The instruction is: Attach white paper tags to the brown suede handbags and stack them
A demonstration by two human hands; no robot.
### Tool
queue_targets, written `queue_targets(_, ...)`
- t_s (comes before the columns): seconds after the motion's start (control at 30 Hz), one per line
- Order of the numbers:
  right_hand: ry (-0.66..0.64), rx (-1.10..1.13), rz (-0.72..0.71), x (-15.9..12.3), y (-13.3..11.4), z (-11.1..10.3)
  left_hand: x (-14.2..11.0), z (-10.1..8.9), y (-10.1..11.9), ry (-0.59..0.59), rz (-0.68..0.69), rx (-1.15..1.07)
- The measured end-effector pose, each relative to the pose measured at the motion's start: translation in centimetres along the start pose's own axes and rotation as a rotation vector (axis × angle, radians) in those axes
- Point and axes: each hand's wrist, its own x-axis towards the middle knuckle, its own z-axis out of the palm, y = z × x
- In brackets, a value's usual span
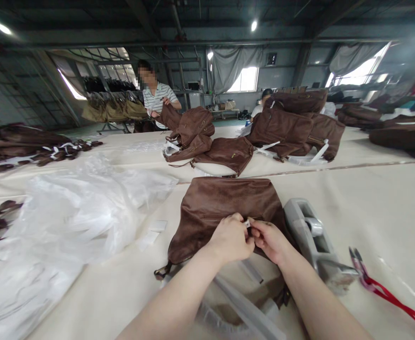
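Toward six o'clock, brown bag (228, 194) lies before me. Right hand (271, 240) pinches small white piece (247, 223); left hand (230, 237) curls close, grip unclear. I judge fine fingertip work; next move needs steady pinch.

- One bag (233, 196) is lying beneath one left hand (231, 236) and one right hand (269, 240).
- One tag (247, 223) is showing at the fingers.
- One tape dispenser (308, 231) is standing nearby.
- One red-handled tool (373, 283) is lying beyond it.
- Two people, one striped-shirted (157, 97) and one partly hidden (257, 110), are showing.
- Heaped bags (285, 127) are overlapping, uncountable.
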Motion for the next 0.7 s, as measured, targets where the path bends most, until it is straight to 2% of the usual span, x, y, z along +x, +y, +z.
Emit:
queue_targets(0.1, 0.008, -0.122, -0.061, 0.0, 0.0, 0.0, 0.5, 0.3, -0.4, -0.005, -0.093, 0.019)
queue_targets(0.2, 0.062, -0.466, -0.164, 0.2, 0.3, 0.0, 0.9, 0.6, -1.1, 0.168, -0.192, -0.006)
queue_targets(0.27, 0.091, -0.687, -0.206, 0.2, 0.5, 0.0, 1.1, 1.0, -1.5, 0.226, -0.24, -0.07)
queue_targets(0.4, 0.084, -0.848, -0.223, 0.3, 0.7, 0.0, 1.4, 2.4, -2.5, 0.064, -0.258, -0.243)
queue_targets(0.57, 0.139, -0.882, -0.215, 0.3, 0.3, -0.4, 1.8, 3.6, -3.3, 0.052, -0.278, -0.291)
queue_targets(0.7, 0.147, -0.836, -0.219, 0.5, 0.4, -0.9, 1.8, 3.7, -3.3, -0.023, -0.26, -0.283)
